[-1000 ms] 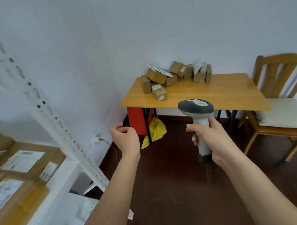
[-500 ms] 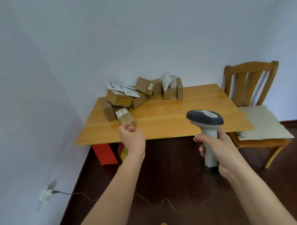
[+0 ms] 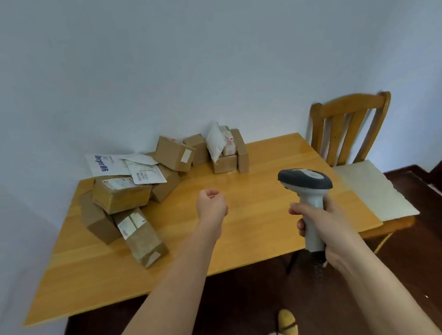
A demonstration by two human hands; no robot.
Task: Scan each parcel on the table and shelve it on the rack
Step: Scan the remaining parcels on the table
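The right hand (image 3: pixel 318 224) grips the handle of a grey and white scanner (image 3: pixel 307 189), held upright above the desk (image 3: pixel 255 229). The left hand (image 3: pixel 211 207) is above the desk, fingers curled, holding nothing. The parcels (image 3: pixel 145 196) lie piled at the far left of the desk, near the wall.
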